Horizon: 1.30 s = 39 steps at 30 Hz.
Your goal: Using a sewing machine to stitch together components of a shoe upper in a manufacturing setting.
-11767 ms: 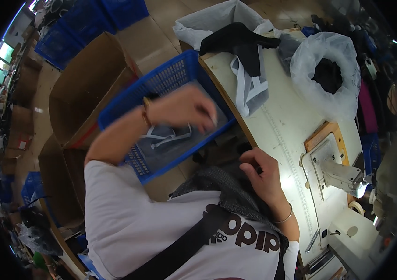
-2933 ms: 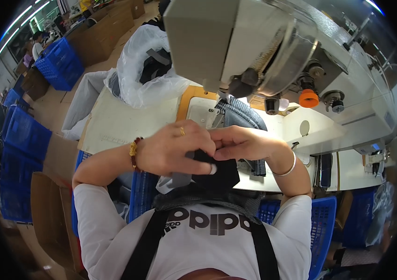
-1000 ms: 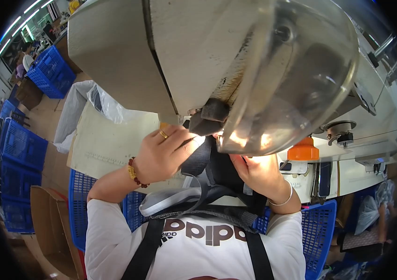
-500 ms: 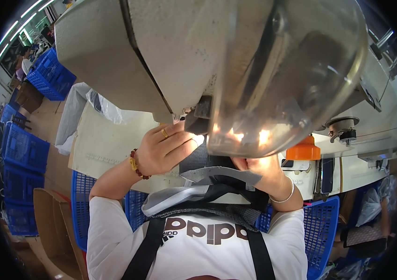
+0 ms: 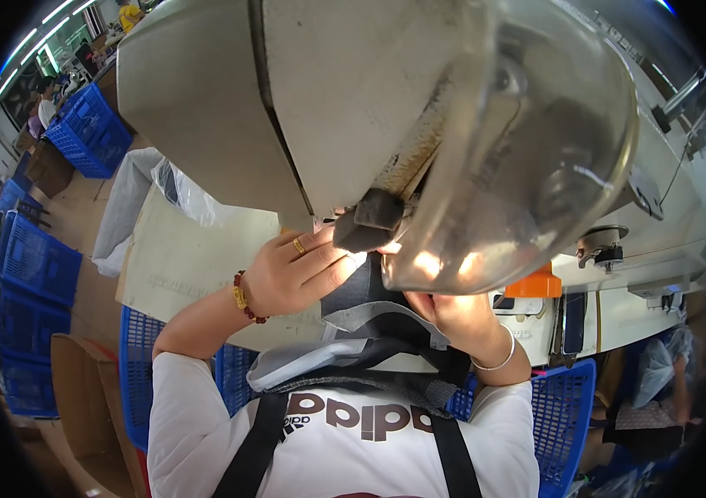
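A large beige sewing machine head (image 5: 345, 91) fills the top centre, with a clear plastic cover (image 5: 527, 191) at its right. My left hand (image 5: 299, 270) is closed on the edge of a dark grey fabric piece (image 5: 357, 290), close beside the machine's black foot part (image 5: 370, 220), which hides some fingertips. My right hand (image 5: 453, 315) grips the same piece's right side, its fingers partly behind the clear cover. The fabric hangs toward my body in folds, with a light grey band (image 5: 378, 315) and a pale strip (image 5: 307, 365). The stitching spot is hidden.
The cream table (image 5: 195, 249) spreads to both sides. An orange part (image 5: 534, 282), a phone-like dark slab (image 5: 573, 324) and a metal bobbin winder (image 5: 602, 245) are at right. Blue baskets (image 5: 565, 423) stand below, an open carton (image 5: 91, 407) at left. Other people sit farther off.
My view has shifted slightly, so the machine's foot part shows more clearly. My right hand is a little lower and to the left; both hands stay on the fabric.
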Each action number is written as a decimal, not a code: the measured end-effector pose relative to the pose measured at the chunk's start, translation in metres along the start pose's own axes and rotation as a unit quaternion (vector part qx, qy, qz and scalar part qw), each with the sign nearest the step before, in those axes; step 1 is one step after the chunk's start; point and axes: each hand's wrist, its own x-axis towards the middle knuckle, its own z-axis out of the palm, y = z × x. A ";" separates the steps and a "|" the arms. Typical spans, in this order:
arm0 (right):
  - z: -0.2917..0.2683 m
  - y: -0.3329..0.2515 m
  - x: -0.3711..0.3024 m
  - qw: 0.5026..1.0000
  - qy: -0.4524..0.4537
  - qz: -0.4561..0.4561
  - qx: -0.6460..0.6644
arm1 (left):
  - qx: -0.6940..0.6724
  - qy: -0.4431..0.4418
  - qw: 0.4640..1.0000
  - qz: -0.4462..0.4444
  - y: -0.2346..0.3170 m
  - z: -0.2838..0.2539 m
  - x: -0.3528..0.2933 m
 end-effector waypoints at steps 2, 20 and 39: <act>0.002 0.000 -0.003 0.999 -0.009 0.009 0.030 | -0.032 -0.027 0.997 -0.062 0.000 0.001 0.000; 0.003 0.008 -0.005 0.992 0.076 -0.075 0.062 | -0.076 -0.063 0.991 -0.085 -0.008 -0.012 0.004; 0.000 0.006 -0.002 0.995 0.031 -0.059 0.067 | 0.091 -0.104 0.990 0.006 -0.034 0.014 -0.030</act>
